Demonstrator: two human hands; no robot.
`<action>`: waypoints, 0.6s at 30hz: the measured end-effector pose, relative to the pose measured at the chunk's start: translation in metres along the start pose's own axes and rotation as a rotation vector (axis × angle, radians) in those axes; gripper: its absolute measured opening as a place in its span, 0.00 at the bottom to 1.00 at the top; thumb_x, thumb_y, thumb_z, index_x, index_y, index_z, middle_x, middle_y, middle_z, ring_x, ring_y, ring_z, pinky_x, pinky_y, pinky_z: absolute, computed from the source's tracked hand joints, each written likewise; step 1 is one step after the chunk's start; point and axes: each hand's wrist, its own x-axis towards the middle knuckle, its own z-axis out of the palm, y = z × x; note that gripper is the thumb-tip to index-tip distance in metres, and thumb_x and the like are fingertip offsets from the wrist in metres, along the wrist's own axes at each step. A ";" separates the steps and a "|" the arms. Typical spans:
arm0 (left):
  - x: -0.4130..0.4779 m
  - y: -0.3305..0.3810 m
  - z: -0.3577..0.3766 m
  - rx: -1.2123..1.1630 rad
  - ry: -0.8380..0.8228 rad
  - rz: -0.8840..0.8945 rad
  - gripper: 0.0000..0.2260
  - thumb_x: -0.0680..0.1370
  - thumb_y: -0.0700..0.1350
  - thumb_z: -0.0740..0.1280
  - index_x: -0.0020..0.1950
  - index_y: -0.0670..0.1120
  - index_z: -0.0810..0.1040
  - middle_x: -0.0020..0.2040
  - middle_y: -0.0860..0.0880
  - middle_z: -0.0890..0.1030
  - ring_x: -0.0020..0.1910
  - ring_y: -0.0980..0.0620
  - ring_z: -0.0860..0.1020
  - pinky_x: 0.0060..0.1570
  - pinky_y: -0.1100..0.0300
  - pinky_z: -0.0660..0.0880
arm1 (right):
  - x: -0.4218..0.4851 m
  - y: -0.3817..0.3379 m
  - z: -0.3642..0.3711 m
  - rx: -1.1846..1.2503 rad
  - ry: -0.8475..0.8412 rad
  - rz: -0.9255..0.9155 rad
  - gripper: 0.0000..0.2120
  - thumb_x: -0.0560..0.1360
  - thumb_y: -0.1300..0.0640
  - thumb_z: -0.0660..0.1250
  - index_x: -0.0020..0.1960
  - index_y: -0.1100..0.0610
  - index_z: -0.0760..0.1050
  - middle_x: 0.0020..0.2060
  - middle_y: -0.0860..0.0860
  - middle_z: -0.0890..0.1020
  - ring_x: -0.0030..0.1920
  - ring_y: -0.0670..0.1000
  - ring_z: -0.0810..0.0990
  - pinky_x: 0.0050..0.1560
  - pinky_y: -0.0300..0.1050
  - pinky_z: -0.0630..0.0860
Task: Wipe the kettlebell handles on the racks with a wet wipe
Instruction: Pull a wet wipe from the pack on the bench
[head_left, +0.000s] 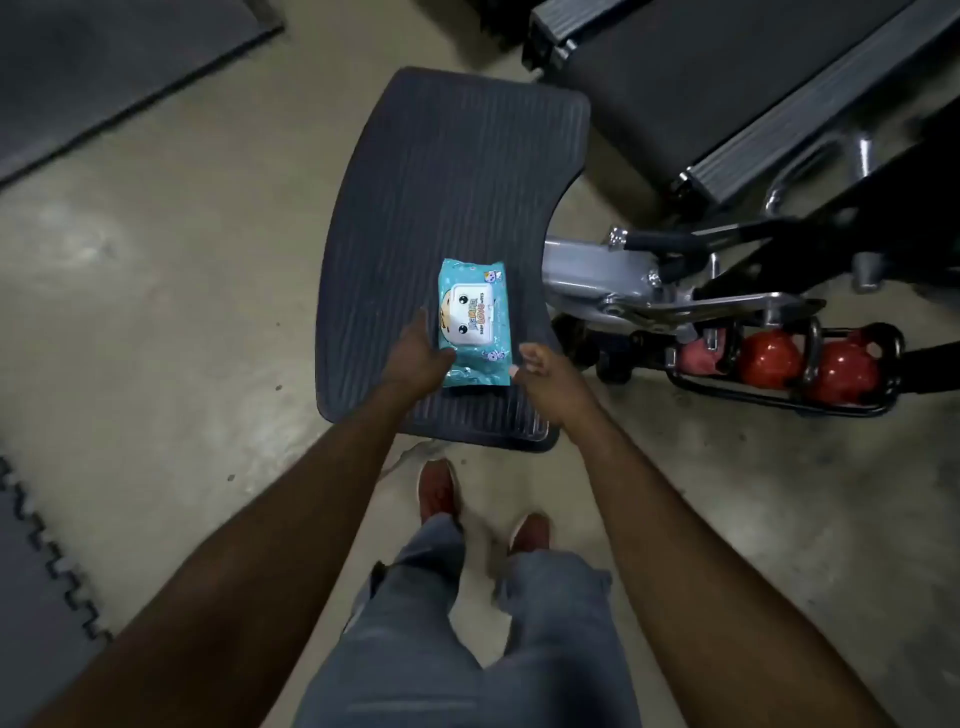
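A turquoise pack of wet wipes (470, 322) with a white flip lid lies on a dark ribbed platform (447, 171). My left hand (418, 358) holds the pack's near left corner, thumb on top. My right hand (540, 371) hovers just off the pack's near right corner, fingers loosely spread and holding nothing. Two red kettlebells (769, 358) (844, 371) with black handles sit in a low black rack (878, 408) at the right, away from both hands.
A grey metal machine frame with levers (623, 280) stands between the platform and the rack. A treadmill deck (727, 78) lies at the upper right. Dark floor mats (104, 67) cover the left corners. My red shoes (439, 491) stand on the concrete floor.
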 end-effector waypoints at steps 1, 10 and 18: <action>0.006 0.002 -0.001 -0.004 -0.004 -0.008 0.35 0.79 0.44 0.68 0.80 0.43 0.52 0.77 0.41 0.61 0.72 0.41 0.67 0.66 0.50 0.69 | 0.012 -0.003 0.004 0.007 0.016 0.014 0.26 0.79 0.57 0.66 0.75 0.60 0.64 0.71 0.57 0.71 0.69 0.54 0.72 0.69 0.49 0.69; 0.042 0.003 0.012 -0.063 -0.033 0.031 0.18 0.77 0.42 0.68 0.66 0.46 0.72 0.64 0.46 0.78 0.60 0.46 0.79 0.57 0.55 0.76 | 0.061 -0.021 0.020 -0.064 0.119 0.103 0.18 0.80 0.52 0.63 0.68 0.57 0.72 0.64 0.55 0.78 0.62 0.56 0.78 0.61 0.49 0.74; 0.018 -0.009 0.025 0.052 -0.104 0.021 0.18 0.75 0.48 0.70 0.63 0.46 0.74 0.59 0.46 0.81 0.56 0.46 0.80 0.54 0.53 0.76 | 0.066 0.041 0.021 -0.056 0.122 0.246 0.06 0.65 0.47 0.71 0.35 0.41 0.73 0.40 0.54 0.84 0.43 0.59 0.85 0.46 0.60 0.82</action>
